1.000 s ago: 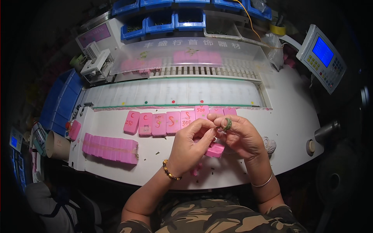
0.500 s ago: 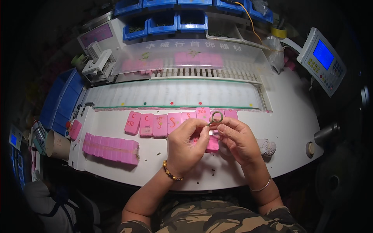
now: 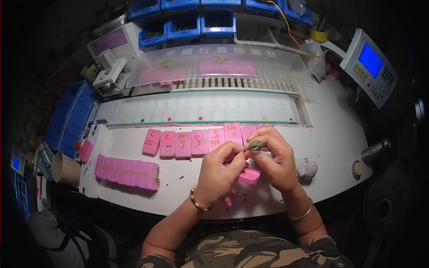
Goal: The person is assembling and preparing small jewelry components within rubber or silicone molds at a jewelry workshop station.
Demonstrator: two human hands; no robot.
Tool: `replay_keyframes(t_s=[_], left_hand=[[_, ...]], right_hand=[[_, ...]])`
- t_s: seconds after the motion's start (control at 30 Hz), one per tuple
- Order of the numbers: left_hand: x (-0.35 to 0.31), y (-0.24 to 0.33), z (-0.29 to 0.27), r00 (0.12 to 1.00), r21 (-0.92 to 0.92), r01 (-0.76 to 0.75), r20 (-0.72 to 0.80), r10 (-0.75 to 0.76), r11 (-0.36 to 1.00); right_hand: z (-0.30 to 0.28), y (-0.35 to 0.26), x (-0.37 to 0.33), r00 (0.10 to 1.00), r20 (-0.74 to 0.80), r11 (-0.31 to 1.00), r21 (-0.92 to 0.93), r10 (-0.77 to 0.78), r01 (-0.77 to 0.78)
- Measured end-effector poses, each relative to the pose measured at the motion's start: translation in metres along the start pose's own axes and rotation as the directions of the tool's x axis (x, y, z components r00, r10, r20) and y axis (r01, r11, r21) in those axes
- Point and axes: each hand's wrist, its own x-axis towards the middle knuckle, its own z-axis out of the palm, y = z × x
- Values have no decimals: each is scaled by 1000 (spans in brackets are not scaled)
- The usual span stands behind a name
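Right hand (image 3: 273,156) pinches a small green ring (image 3: 255,144) between thumb and forefinger, closed on it, held up above the bench. Left hand (image 3: 220,169) sits at about 8 o'clock from the ring, fingers curled, fingertips (image 3: 239,151) just beside the ring; can't tell if they actually touch it or hold anything of their own. Ring sits at the very tip of the right-hand pinch, upper end of both hands, mostly exposed. Judgement: this looks like an inspect/sort step, one piece held up for a look. Next move likely calls for a steady pinch, and a clean transfer if the left takes over, since the piece is small and easy to drop. Directly under the hands, at 6 o'clock from the ring: a loose pink block (image 3: 248,176) on the white bench (image 3: 330,147). At 3 o'clock from that, a crumpled grey lump (image 3: 306,168). At 9 o'clock, well apart, a packed stack of pink blocks (image 3: 127,173). Just past the hands, 10 to 12 o'clock, a row of pink marked tiles (image 3: 192,143) lying flat side by side. Beyond the row, a white ribbed belt strip (image 3: 201,107), then a clear slanted cover (image 3: 219,67). Far edge: blue bins (image 3: 196,24) at 12 o'clock, a keypad unit with blue screen (image 3: 370,67) at 2 o'clock.
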Motion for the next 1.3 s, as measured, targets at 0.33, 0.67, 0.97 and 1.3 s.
replay_keyframes(t_s=[0.33, 0.67, 0.97, 1.3], left_hand=[[3, 1, -18, 994, 224, 70, 67, -87, 972], [8, -8, -26, 974, 339, -221, 121, 190, 915], [15, 3, -41, 938, -260, 332, 189, -289, 907], [21, 8, -45, 942, -246, 309, 212, -260, 919]], right_hand=[[-10, -9, 11, 849, 227, 435, -778, -478, 453], [-1, -5, 8, 892, 256, 502, -752, -373, 426], [1, -4, 8, 992, 124, 975, -216, -19, 46], [11, 14, 16, 935, 253, 906, 282, 247, -316]])
